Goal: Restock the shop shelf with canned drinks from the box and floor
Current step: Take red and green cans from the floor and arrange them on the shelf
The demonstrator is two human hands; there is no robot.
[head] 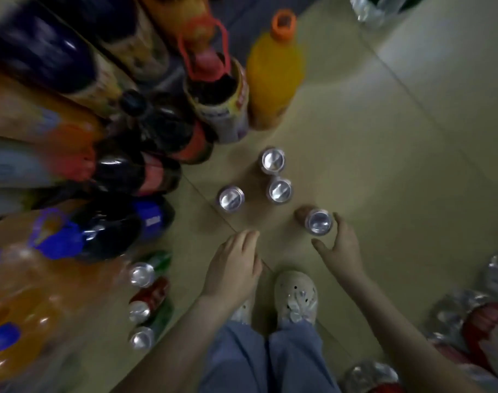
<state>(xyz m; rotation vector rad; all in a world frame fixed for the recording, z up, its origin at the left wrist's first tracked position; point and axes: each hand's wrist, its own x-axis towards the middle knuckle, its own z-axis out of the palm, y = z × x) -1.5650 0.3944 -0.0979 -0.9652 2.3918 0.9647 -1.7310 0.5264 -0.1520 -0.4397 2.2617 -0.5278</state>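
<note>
- Four cans are standing upright on the tiled floor (384,137), tops closed, tabs facing the camera.
- The near can (318,221) is sitting in the right hand (341,245). The fingers are curling round its side, with one fingertip showing beyond its far rim, so the hand is grasping it. The can's base is hidden, so whether it is lifting off the floor cannot be told.
- The middle can (280,190) and far can (273,160) are standing just beside each other, almost touching. The left can (231,198) is standing apart from them.
- The left hand (233,265) is hanging released, fingers straight and pointing down, holding nothing, near the left can.
- An orange bottle (274,75) with an orange cap is standing on the floor beyond the cans and is holding orange liquid.
- A handled bottle (214,89) with a red carrying loop is standing just beside it and is holding dark liquid.
- Big bottles (114,231), some dark and some orange, are crowding the left side. They are blurred and their labels are unreadable.
- Three side cans (141,275), green, red and green, are showing at lower left with their tops toward the camera.
- A pale shoe (296,296) is standing below the hands.
- Wrapped packs (469,307) in clear plastic are lying at right, and their contents are too blurred to tell.
</note>
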